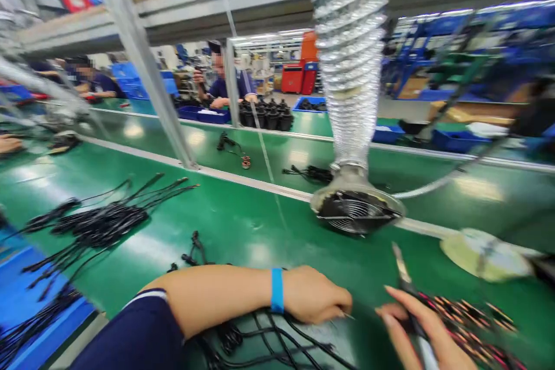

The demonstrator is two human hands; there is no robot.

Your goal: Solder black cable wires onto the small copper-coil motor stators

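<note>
My left hand (314, 295), with a blue band at the wrist, reaches across the bench, palm down. Its fingers are pinched closed, and a thin pale tip sticks out beyond them; what they hold is mostly hidden. Black cables (277, 341) lie below that hand and forearm. At the lower right, my right hand (427, 329) grips a slim hand tool (403, 269) with a dark handle and a metal tip pointing up and away. I cannot tell its exact kind. Beside this hand lie several small parts (459, 315) with copper-coloured and red pieces.
A fume extraction duct (349, 69) hangs ahead, its grilled hood low over the green bench (243, 214). Bundled black cables (104, 217) lie left, near a blue bin (26, 300). A pale round item (485, 257) lies right. Metal posts cross the view; co-workers sit across the bench.
</note>
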